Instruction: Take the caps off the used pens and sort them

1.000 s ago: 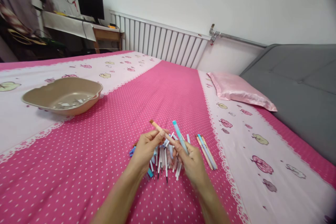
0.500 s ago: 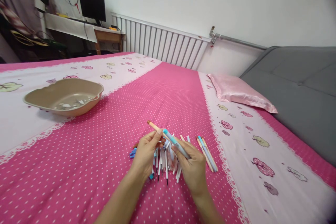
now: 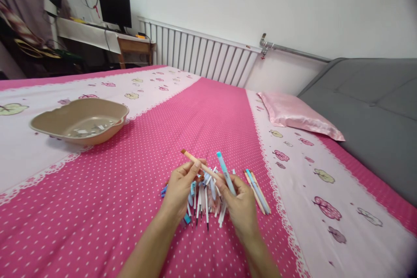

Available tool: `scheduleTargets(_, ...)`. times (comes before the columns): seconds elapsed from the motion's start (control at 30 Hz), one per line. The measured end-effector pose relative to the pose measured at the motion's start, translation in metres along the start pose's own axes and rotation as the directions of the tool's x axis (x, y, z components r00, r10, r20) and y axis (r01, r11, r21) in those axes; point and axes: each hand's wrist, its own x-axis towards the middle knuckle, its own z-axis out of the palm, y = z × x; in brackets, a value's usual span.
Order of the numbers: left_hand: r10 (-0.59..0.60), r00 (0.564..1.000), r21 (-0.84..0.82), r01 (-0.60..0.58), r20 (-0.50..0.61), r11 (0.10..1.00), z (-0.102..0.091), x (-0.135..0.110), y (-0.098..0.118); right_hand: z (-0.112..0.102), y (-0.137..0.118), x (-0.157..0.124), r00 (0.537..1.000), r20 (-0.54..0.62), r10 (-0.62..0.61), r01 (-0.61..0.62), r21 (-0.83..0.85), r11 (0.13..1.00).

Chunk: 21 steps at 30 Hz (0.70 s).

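My left hand (image 3: 178,189) is closed on a peach pen (image 3: 192,157) with a brown end, which slants up to the left. The lower end of that pen reaches the fingertips of my right hand (image 3: 240,202). In my right hand a light-blue pen (image 3: 224,168) with a turquoise end stands nearly upright. Beneath both hands lies a loose pile of thin white refills (image 3: 206,208) and pen parts, partly hidden by my fingers. Blue caps (image 3: 163,191) lie at its left side. Right of my right hand, several assembled pens (image 3: 258,191) lie side by side.
A beige plastic basin (image 3: 80,117) with small pale pieces in it sits on the bed at the left. A pink pillow (image 3: 298,117) lies at the right by the grey headboard (image 3: 368,108). Behind the bed are a radiator (image 3: 202,50) and a desk with a monitor (image 3: 114,8).
The light-blue pen has swung from leaning left across the peach pen to nearly upright in my right hand. The peach pen's lower end now shows at my right fingertips.
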Motion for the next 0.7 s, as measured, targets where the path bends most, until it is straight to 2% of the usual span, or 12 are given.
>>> scheduleTargets(0.07,-0.014,1.0,-0.024,0.014,-0.003,1.0,0.0002,0.0007,0.0016,0.0002,-0.0016,0.0001,0.999,-0.019,-0.043,0.043,-0.023,0.999)
scheduleTargets(0.1,-0.022,1.0,-0.042,0.021,-0.008,0.999,0.0004,0.0009,0.003,0.0004,-0.0022,0.0002,1.0,-0.002,-0.027,0.027,0.009,1.0)
scheduleTargets(0.23,-0.033,0.999,-0.098,0.032,-0.014,0.995,0.0004,0.0003,0.0089,0.002,-0.0014,0.0001,0.974,0.169,0.15,-0.186,0.222,0.957)
scheduleTargets(0.3,-0.023,1.0,-0.101,0.023,0.001,0.995,-0.0001,-0.0002,0.0099,0.0025,0.0006,-0.0003,0.95,0.232,0.21,-0.268,0.26,0.928)
scheduleTargets(0.37,-0.011,1.0,-0.089,0.012,0.012,0.996,-0.0009,-0.0005,0.0093,0.0023,0.003,-0.0005,0.942,0.245,0.228,-0.289,0.252,0.923)
scheduleTargets(0.43,-0.006,1.0,-0.071,0.007,0.009,0.997,-0.0015,-0.0003,0.008,0.0015,0.0047,-0.0004,0.955,0.212,0.205,-0.252,0.226,0.941)
scheduleTargets(0.53,-0.03,0.999,-0.062,0.029,-0.017,0.998,-0.0013,0.0001,0.0072,0.0001,0.0052,-0.0003,0.991,0.092,0.093,-0.104,0.131,0.986)
scheduleTargets(0.6,-0.056,0.998,-0.076,0.053,-0.043,0.996,-0.0004,0.0001,0.0081,-0.0004,0.0049,-0.0006,0.999,0.036,0.018,-0.019,0.053,0.998)
scheduleTargets(0.7,-0.075,0.993,-0.09,0.067,-0.092,0.994,0.0008,0.0002,0.0094,-0.0005,0.0054,-0.0012,1.0,0.026,0.007,-0.008,0.047,0.999)
